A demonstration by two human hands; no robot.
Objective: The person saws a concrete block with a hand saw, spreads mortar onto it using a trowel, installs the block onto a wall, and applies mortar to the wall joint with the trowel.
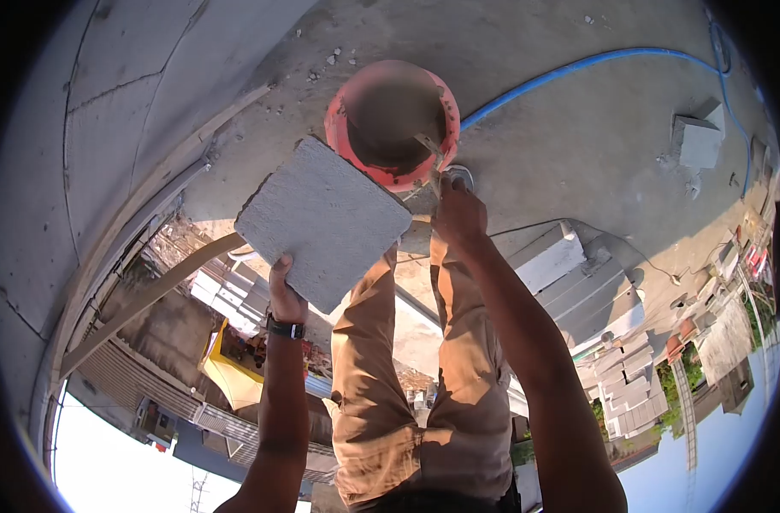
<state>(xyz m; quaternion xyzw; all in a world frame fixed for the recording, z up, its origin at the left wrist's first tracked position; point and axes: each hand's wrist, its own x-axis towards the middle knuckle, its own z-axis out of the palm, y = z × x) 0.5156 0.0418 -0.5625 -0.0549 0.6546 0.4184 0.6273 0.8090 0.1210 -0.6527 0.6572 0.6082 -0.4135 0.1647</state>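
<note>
My left hand (286, 295) grips a square grey block (322, 221) by its near edge, thumb on the face turned toward me. A dark band with a small face circles that wrist. My right hand (460, 214) is wrapped around the handle of a trowel (431, 147), which reaches over the rim of a red bucket (337, 128). Wet grey mortar (390, 111) fills much of the bucket, and smears of it stick to the inner wall. The block's far corner sits in front of the bucket's left side in view; whether they touch I cannot tell.
A grey panel wall (125, 111) runs along the left. A blue hose (578, 64) curves across the concrete floor behind the bucket. Broken block pieces (698, 141) lie at right, and long grey blocks (578, 282) are stacked nearer. My shoe (460, 175) is beside the bucket.
</note>
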